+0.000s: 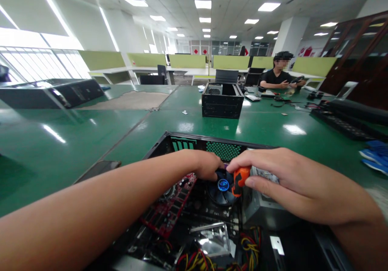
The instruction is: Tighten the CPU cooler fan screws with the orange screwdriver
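Note:
My right hand (273,174) grips the orange and black handle of a screwdriver (240,181), tilted over the right side of a round cooling fan (223,186); its shaft and tip are hidden. Across the case reaches my left hand (209,165), its fingers bent together and pointing down at the fan's far edge. Their tips are out of sight, and what they hold, if anything, cannot be seen. The fan sits inside an open black computer case (218,137), between a red circuit card (171,210) on the left and a grey metal power supply (263,208) under my right hand.
Bundled coloured cables (251,244) and a shiny metal bracket (214,238) lie in the near part of the case. Another black case (222,103) stands farther back on the green table (136,121). A person (280,75) sits beyond, holding a dark object.

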{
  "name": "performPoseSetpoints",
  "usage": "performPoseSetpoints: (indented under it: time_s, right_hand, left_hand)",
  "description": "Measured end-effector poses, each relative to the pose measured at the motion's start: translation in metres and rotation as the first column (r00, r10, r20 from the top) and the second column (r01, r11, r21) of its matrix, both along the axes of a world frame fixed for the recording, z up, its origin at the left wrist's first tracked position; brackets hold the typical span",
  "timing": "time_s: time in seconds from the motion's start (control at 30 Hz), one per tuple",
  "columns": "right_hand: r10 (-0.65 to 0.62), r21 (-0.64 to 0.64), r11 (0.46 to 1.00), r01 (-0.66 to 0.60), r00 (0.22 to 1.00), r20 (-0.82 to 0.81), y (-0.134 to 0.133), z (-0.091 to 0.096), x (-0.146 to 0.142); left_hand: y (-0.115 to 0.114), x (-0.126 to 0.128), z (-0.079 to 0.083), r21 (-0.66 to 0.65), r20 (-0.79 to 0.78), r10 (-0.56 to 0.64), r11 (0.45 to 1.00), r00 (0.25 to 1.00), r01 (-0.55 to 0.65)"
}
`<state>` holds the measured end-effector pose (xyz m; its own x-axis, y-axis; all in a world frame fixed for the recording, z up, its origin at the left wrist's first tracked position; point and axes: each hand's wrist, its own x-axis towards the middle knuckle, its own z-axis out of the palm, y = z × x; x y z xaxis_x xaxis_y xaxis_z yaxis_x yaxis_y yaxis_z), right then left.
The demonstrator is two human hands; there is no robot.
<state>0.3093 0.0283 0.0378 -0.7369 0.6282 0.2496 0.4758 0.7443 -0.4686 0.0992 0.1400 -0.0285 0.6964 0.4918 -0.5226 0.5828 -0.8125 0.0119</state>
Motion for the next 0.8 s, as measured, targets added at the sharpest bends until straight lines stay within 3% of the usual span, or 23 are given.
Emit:
performPoseSetpoints:
  time_s: [0.8]
  right_hand:
    - [-0.005, 0.016, 1.000, 0.005, 1.000, -0.007, 0.0011, -0.0014, -0.0015]
  left_hand:
    - [-0.0014, -0.0006, -0.0005, 0.015, -0.015, -0.006, 1.000, 1.000, 0.006]
